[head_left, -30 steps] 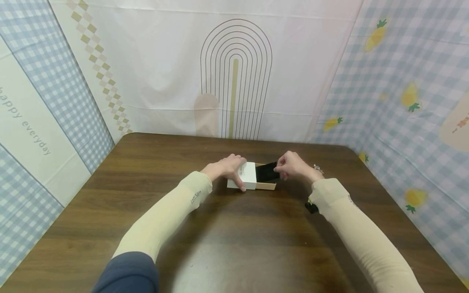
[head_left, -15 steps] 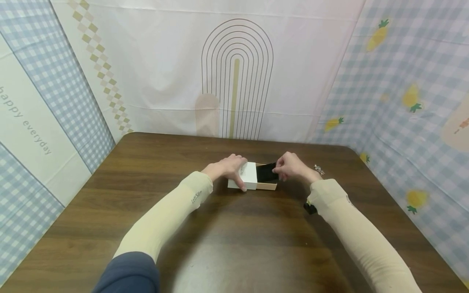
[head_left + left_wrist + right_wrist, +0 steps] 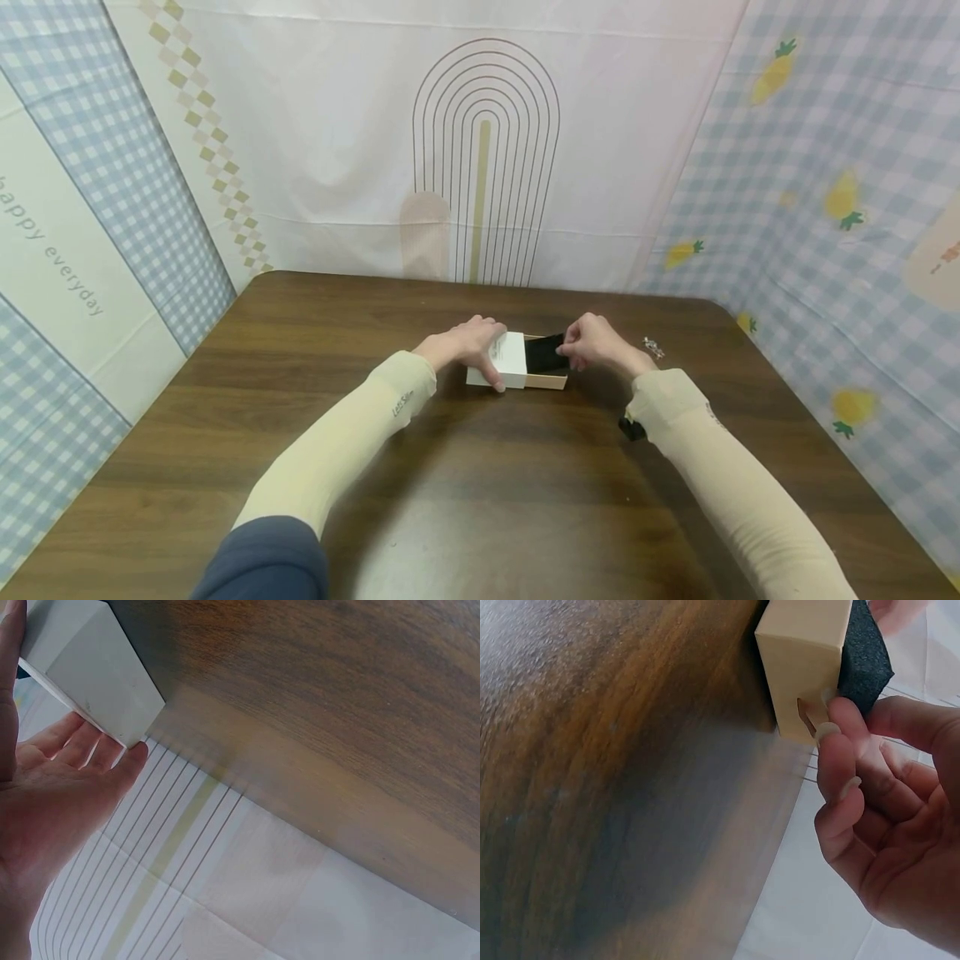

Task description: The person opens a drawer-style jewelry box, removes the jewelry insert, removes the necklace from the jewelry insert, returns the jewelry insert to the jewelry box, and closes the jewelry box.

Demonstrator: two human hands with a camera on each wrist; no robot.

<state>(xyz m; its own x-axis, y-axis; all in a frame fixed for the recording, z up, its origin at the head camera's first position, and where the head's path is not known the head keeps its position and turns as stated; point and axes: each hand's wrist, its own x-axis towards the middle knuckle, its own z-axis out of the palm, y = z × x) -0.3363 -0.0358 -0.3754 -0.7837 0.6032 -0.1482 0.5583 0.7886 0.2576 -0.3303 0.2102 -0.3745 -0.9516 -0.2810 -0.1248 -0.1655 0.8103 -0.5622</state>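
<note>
A white box sleeve (image 3: pixel 512 354) lies flat on the table, with a tan cardboard drawer (image 3: pixel 546 382) slid partly out of its right end. My left hand (image 3: pixel 472 342) grips the sleeve, thumb on the near side and fingers at the far side; the left wrist view shows the fingers against the white box (image 3: pixel 97 667). Inside the drawer is a black foam sheet (image 3: pixel 543 353), its right end raised a little. My right hand (image 3: pixel 596 340) pinches that end between thumb and fingers. At the drawer's end wall (image 3: pixel 802 667), fingertips touch the notched rim. What lies under the foam is hidden.
A small bunch of shiny silvery pieces (image 3: pixel 654 347) lies on the brown wooden table (image 3: pixel 480 492) beyond my right wrist. Something small and black (image 3: pixel 632 429) shows at the right cuff. Patterned cloth hangs (image 3: pixel 322 150) enclose the table's back and sides.
Both hands keep their hold and the box stays put. My right wrist and forearm have shifted slightly, so more of the silvery pieces shows. The foam looks nearly unchanged.
</note>
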